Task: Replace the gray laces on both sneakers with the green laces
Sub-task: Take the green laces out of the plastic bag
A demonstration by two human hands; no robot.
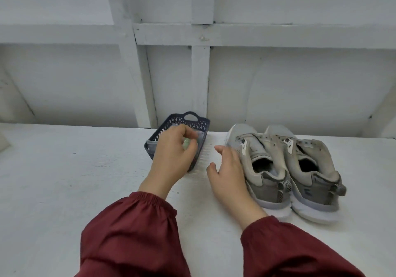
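Two grey sneakers stand side by side on the white table, toes pointing away from me: the left sneaker [258, 163] and the right sneaker [308, 165]. No laces show in their eyelets. A small dark blue basket [182, 124] sits to their left. My left hand [173, 150] reaches into the basket, its fingers curled round a pale green lace [186, 143]; greyish laces show blurred behind the fingers. My right hand [227, 169] lies with relaxed, spread fingers against the outer side of the left sneaker.
The white table [75, 180] runs to a white panelled wall [201, 73] just behind the basket and sneakers. My dark red sleeves fill the near bottom of the view.
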